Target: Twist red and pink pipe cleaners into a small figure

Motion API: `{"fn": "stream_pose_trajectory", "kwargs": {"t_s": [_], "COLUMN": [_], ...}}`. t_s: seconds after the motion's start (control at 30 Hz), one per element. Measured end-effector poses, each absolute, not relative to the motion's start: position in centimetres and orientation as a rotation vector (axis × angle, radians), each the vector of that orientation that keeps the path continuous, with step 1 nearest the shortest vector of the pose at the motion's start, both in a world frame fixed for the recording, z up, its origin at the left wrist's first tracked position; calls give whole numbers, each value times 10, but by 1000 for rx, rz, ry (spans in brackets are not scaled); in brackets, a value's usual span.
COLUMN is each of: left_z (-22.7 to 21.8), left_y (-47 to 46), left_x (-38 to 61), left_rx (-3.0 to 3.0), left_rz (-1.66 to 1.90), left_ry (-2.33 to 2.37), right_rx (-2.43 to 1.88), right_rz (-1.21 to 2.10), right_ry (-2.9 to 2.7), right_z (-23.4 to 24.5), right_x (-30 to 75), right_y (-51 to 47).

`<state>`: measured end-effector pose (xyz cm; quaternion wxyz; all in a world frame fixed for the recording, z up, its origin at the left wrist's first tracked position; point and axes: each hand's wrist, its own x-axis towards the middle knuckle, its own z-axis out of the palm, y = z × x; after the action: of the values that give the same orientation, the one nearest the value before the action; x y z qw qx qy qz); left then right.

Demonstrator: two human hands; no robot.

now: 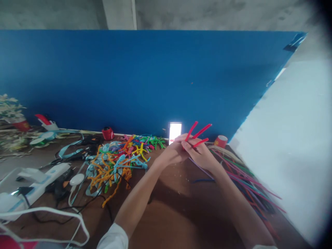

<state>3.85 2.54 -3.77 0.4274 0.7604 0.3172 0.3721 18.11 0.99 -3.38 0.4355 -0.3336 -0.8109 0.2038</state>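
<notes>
Three red pipe cleaner ends (203,131) stick up and to the right from between my two hands, above the middle of the table. My left hand (176,150) is closed around their lower part, its fingers partly hidden behind the right hand. Pressed against it, my right hand (199,155) is closed on the same red pipe cleaners, with the thumb toward me. How the stems join inside the hands is hidden. Just behind my left hand stands a phone (175,132) with a bright white screen.
Left of my hands lies a heap of bent, colourful pipe cleaners (111,166). Straight pipe cleaners (249,186) lie along the right edge. A power strip (38,186) with cables is at the left. Red rolls (107,133) and a blue partition (145,79) stand behind.
</notes>
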Motion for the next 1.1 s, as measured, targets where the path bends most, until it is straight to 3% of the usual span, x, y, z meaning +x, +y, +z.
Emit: {"fn": "stream_pose_trajectory", "kwargs": {"t_s": [0.13,0.37,0.67,1.1], "left_z": [-32,-28,-17,-17], "left_y": [25,31,25,22], "left_x": [31,18,17,13], "left_rx": [1940,1802,1999,2150], "left_rz": [744,663,681,552], "left_ry": [657,350,546,676], "right_rx": [-860,-830,-829,-867], "right_rz": [546,918,568,440], "right_ry": [-1937,-1660,-1672,-1560], "right_z": [-31,-33,-33,-35], "right_x": [182,186,184,183], "right_y": [7,4,10,13]}}
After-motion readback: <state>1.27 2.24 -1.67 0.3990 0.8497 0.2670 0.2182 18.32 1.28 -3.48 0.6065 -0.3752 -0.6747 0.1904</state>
